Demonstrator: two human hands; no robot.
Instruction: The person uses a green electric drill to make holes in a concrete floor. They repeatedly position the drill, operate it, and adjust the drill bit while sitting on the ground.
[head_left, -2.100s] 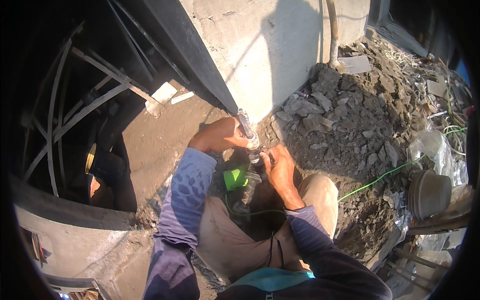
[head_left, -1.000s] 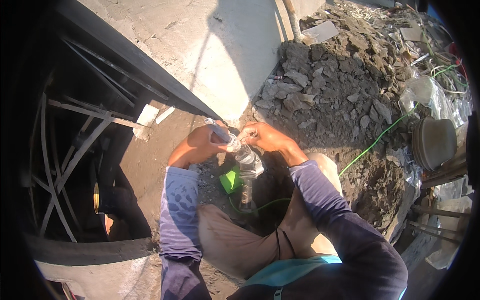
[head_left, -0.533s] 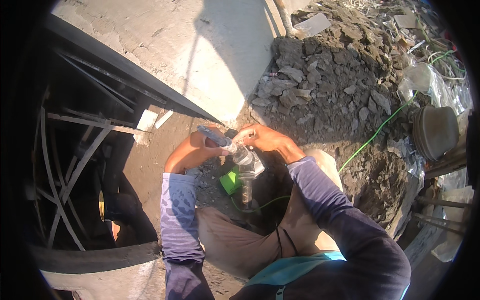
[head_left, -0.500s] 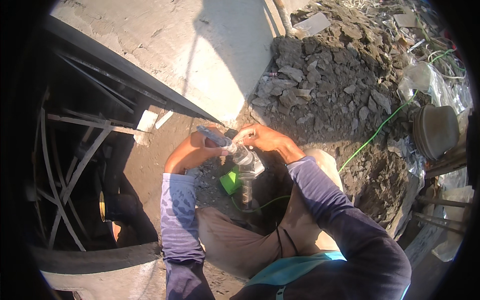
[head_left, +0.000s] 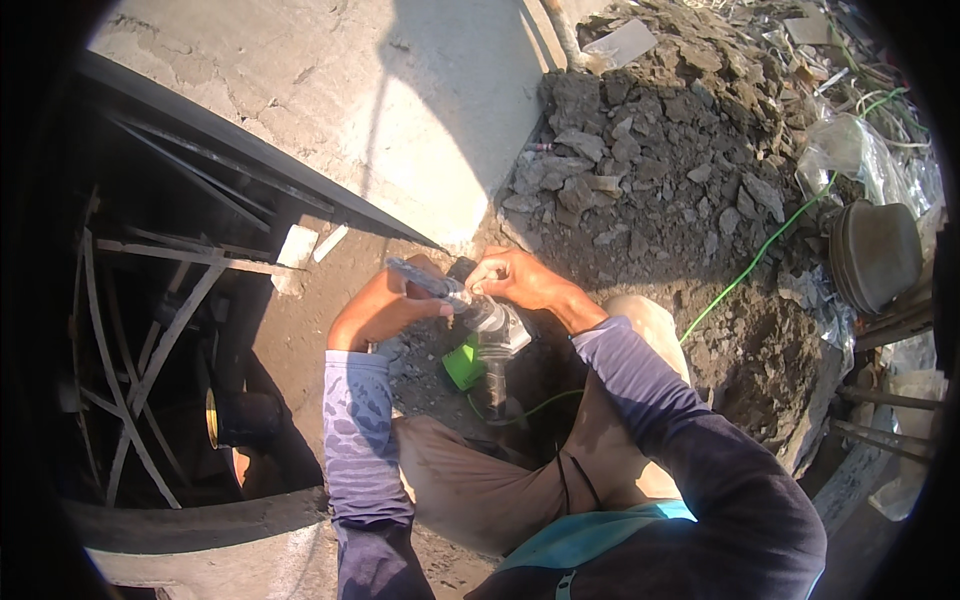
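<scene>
A dusty grey corded power tool (head_left: 500, 332) stands between my legs, its handle end toward me and its front end pointing up and left. My left hand (head_left: 385, 303) is closed on a flat, grey, dust-covered piece (head_left: 425, 276) at that front end, with the thumb and fingers on either side of it. My right hand (head_left: 520, 278) pinches at the spot where this piece meets the tool's nose; the fingers hide exactly what they grip. Just left of the tool's body sits a bright green part or object (head_left: 462, 364), partly hidden.
A green cord (head_left: 752, 262) runs across the dirt to the right. Broken rubble (head_left: 640, 170) lies beyond my right hand, beside a pale concrete slab (head_left: 450, 130). A dark pit (head_left: 150, 330) with crossed wooden strips opens on the left. A bucket-like container (head_left: 876, 256) rests at the right.
Both hands stay at the tool's front end. The right fingers have shifted slightly and the grey piece has moved a little left. The whole view has shifted slightly.
</scene>
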